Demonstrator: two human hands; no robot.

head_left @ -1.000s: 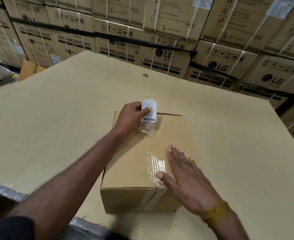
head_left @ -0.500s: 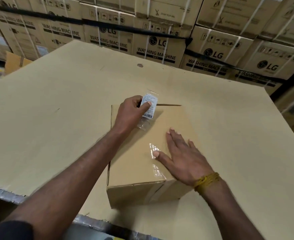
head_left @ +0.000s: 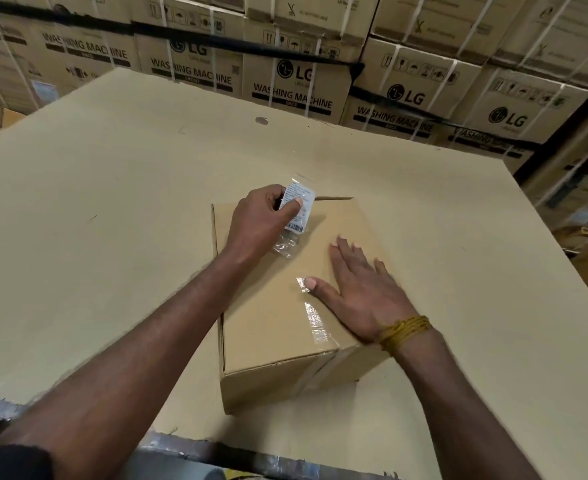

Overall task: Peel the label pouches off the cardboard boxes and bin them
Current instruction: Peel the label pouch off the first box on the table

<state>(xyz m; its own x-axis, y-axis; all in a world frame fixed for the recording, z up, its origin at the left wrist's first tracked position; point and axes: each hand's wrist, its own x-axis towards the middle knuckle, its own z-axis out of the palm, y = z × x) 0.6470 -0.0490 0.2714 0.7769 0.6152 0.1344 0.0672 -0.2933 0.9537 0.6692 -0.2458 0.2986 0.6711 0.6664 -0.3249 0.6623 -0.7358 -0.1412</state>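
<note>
Label pouch (head_left: 297, 211) pinched by left hand (head_left: 261, 220); right hand (head_left: 361, 292) flat on box (head_left: 278, 327), cardboard sheet (head_left: 112, 202).

Stacked cartons (head_left: 296, 84) read "LG" and "WASHING MACHINE" — the pouch label's (head_left: 297, 209) print is illegible.

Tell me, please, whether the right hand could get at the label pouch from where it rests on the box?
Probably yes. The right hand lies flat on the box top, with bare cardboard between it and the label pouch. Only the left hand, pinching the pouch, crowds it.
</note>
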